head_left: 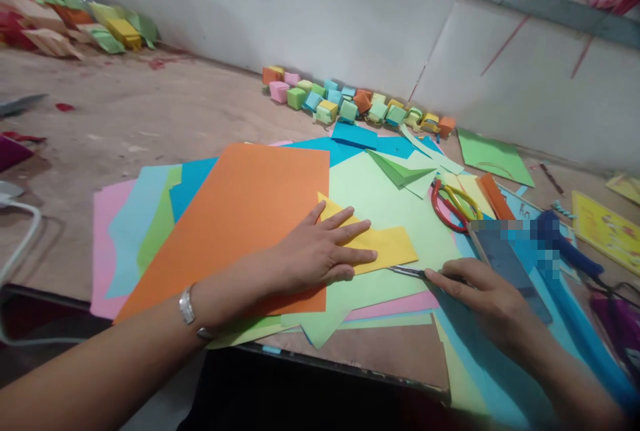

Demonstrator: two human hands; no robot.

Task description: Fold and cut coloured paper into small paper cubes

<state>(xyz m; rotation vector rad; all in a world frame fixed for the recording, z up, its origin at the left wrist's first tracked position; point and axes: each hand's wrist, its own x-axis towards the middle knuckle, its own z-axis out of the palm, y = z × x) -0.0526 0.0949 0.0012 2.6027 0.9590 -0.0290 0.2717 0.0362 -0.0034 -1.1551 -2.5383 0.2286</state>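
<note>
My left hand (325, 248) lies flat with its fingers spread. It presses a folded yellow paper piece (387, 248) onto the stack. Beneath that hand and wrist is a large orange sheet (250, 211), and a pale green sheet (425, 218) extends to its right. My right hand (490, 298) is closed around a slim knife (407, 272) with a dark handle. Its narrow metal blade points left, at the lower edge of the yellow piece; I cannot tell whether it touches the paper. A folded green paper (397, 168) rests just beyond the yellow piece.
Red-and-yellow-handled scissors (453, 204), a phone (510, 271) and a blue glue gun (570, 244) lie at the right. Several small folded paper boxes (345, 101) line the wall. More folded paper shapes (100, 21) are piled far left. A white cable (30, 218) hangs over the left edge.
</note>
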